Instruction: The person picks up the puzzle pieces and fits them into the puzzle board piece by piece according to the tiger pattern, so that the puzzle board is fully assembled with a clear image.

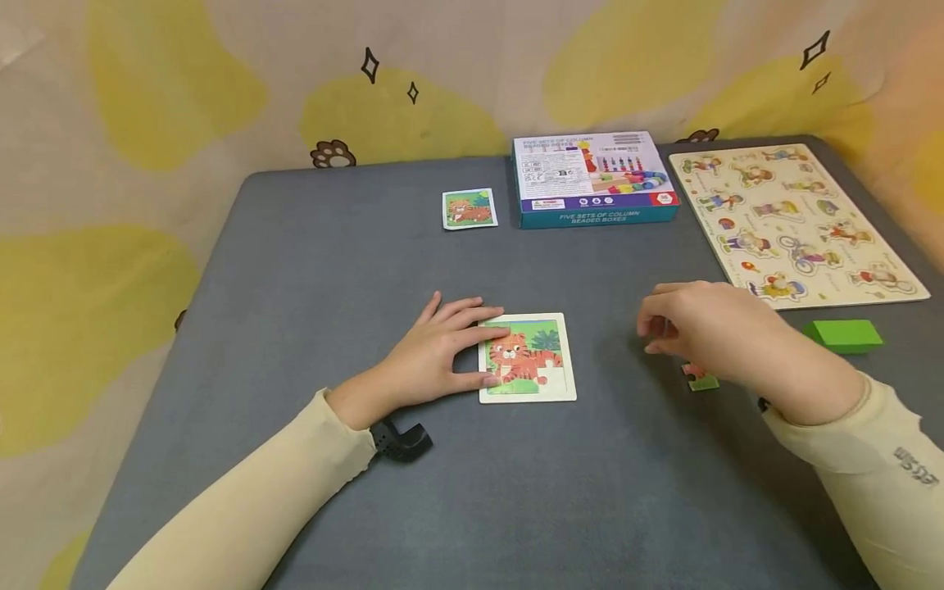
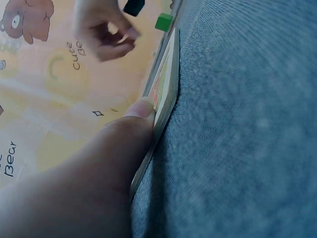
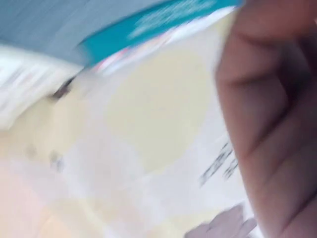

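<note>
My left hand (image 1: 435,352) rests with spread fingers on the left side of a square tiger jigsaw puzzle (image 1: 569,356) in a white frame. In the left wrist view the thumb (image 2: 141,108) lies over the board's edge. Bare white backing shows in the puzzle's lower right corner. My right hand (image 1: 701,328) hovers to the right of the puzzle, fingers loosely bent. A gap shows between its thumb and fingers in the left wrist view, and nothing is seen in it. A loose red and green puzzle piece (image 1: 702,382) lies on the table below that hand, partly covered by it.
A small tiger picture card (image 1: 469,210) lies further back. Next to it is a beaded-toy box (image 1: 599,217). A wooden peg board with figures (image 1: 792,184) lies at the back right, and a green block (image 1: 844,336) in front of it. Patterned cloth hangs behind the grey table (image 1: 332,246).
</note>
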`<control>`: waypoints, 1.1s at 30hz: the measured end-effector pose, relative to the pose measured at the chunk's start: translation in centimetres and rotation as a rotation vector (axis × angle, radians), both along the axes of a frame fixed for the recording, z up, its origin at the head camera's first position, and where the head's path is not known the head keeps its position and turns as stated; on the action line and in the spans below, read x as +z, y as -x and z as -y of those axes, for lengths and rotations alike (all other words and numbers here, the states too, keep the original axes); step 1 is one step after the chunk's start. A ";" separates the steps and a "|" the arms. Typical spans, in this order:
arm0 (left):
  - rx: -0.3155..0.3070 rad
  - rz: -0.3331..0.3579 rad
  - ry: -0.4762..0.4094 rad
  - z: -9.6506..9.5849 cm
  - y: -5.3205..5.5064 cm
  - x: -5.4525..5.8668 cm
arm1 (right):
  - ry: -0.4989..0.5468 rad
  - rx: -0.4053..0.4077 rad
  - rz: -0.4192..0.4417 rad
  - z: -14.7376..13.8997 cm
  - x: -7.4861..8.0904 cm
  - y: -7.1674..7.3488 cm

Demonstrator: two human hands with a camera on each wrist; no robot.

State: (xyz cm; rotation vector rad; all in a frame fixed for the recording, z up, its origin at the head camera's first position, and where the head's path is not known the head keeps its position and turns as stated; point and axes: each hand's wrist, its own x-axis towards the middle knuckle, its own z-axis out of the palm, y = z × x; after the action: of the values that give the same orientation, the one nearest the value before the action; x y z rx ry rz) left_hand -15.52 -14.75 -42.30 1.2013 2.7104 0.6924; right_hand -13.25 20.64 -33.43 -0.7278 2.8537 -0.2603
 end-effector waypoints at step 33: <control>0.007 -0.003 0.007 0.2 0.0 0.0 | 0.371 -0.016 0.305 7.5 -3.7 -0.8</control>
State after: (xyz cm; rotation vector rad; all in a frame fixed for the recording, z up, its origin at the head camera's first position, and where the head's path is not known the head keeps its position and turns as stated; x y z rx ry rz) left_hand -15.47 -14.92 -42.26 1.1926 2.7186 0.6815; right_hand -12.43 13.12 -37.16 -0.6588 2.5455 -0.8420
